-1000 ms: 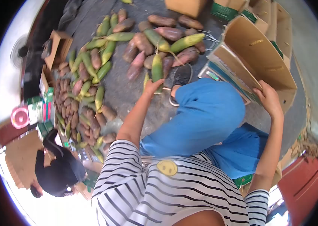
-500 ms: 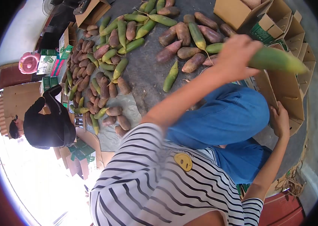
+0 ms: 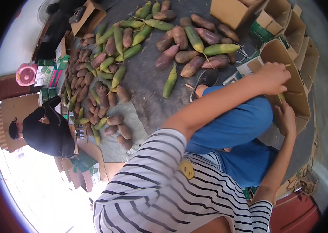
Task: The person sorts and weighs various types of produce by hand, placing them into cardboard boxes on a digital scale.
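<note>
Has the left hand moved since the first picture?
Yes, rightward in the view: the left hand was just beside the lone green vegetable near the shoe, and is now well away from it, at the open box.

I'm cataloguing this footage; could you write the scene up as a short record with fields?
Left hand: curled at the open brown cardboard box; grip hidden
Right hand: at the box's near edge
Between hands: a slim yellow-green tip, otherwise hidden
Floor: long green vegetables and plump reddish-brown vegetables, in groups
Lone item: one green vegetable, nearest the black shoe's left side
Others: co-worker in black clothing, at the left
</note>
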`<move>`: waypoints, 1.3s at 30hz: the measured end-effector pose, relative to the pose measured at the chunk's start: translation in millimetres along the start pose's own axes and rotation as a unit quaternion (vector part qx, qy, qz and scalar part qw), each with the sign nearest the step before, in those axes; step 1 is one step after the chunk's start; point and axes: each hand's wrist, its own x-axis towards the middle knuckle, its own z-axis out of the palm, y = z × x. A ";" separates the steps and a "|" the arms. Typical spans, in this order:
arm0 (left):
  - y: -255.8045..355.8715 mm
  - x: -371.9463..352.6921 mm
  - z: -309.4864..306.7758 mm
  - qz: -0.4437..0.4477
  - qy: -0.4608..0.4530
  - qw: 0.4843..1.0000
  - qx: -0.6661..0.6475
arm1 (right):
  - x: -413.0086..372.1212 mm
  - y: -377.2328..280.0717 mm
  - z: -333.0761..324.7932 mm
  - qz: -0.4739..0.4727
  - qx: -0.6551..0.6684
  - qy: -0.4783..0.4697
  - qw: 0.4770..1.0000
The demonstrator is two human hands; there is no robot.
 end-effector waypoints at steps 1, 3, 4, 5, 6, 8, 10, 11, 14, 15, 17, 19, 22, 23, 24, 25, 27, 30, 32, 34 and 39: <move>0.6 -9.4 -9.1 0.014 0.049 0.998 -0.028 | -0.7 -6.7 -1.7 -0.017 -0.004 0.002 1.000; -16.3 -27.7 -15.6 0.015 0.160 0.980 -0.117 | -4.8 -7.0 -9.4 -0.026 -0.026 0.005 0.999; -27.0 -42.9 -23.5 -0.036 0.158 0.983 -0.083 | -3.6 -5.0 -9.5 -0.028 -0.039 0.000 0.999; -46.0 -61.5 -27.0 -0.095 0.144 0.979 -0.108 | -3.6 -3.7 -9.1 -0.031 -0.049 -0.006 0.998; -81.3 -84.0 -23.0 -0.088 0.131 0.986 -0.049 | -3.0 -3.7 -9.6 -0.019 -0.047 -0.013 0.999; -108.9 -137.8 -33.5 -0.191 0.087 0.978 -0.001 | -2.2 -5.5 -11.0 0.002 -0.043 -0.032 0.999; -158.2 -205.6 -28.9 -0.246 0.020 0.965 0.085 | -1.5 -11.8 -14.5 0.004 -0.050 -0.015 0.999; -170.0 -234.1 -29.5 -0.346 -0.003 0.936 0.064 | -1.5 -14.2 -13.9 0.006 -0.054 -0.010 0.998; -207.6 -305.2 -21.6 -0.468 -0.062 0.871 0.137 | 3.1 -11.0 -8.1 -0.024 -0.035 0.021 0.999; -224.5 -328.4 -12.7 -0.503 -0.070 0.846 0.161 | 3.6 -11.3 -9.0 -0.011 -0.033 0.011 0.999; -233.8 -349.1 -6.2 -0.576 -0.086 0.793 0.179 | 5.3 -13.6 -9.4 0.011 -0.028 -0.011 0.999; -240.9 -365.4 -3.2 -0.617 -0.092 0.763 0.167 | 6.8 -9.5 -7.1 0.016 -0.025 -0.014 0.999; -264.7 -389.2 15.7 -0.648 -0.091 0.740 0.154 | 8.4 -5.1 -6.5 0.040 -0.021 -0.024 0.999; -267.2 -388.1 18.4 -0.671 -0.095 0.718 0.156 | 8.5 -4.9 -6.7 0.041 -0.016 -0.021 0.999; -268.3 -387.3 18.6 -0.695 -0.098 0.694 0.160 | 9.5 -5.2 -6.1 0.039 -0.011 -0.019 0.999; -270.6 -389.0 19.1 -0.707 -0.101 0.682 0.158 | 10.6 -5.0 -5.2 0.039 -0.011 -0.021 0.999; -283.6 -396.5 26.2 -0.727 -0.106 0.661 0.153 | 9.1 -2.8 -4.8 0.041 -0.013 -0.021 0.999; -297.3 -395.8 37.1 -0.724 -0.179 0.643 0.173 | 8.8 4.6 5.1 0.014 -0.028 0.000 1.000; -285.9 -411.4 33.7 -0.802 -0.036 0.566 -0.188 | 7.6 1.8 11.1 0.097 0.109 -0.054 0.988; -294.0 -385.7 41.2 -0.783 -0.038 0.546 -0.295 | 9.6 13.9 16.7 0.014 -0.001 -0.021 1.000; -290.4 -272.4 35.8 -0.683 -0.067 0.681 -0.256 | 40.2 11.7 24.5 0.054 -0.074 -0.090 0.992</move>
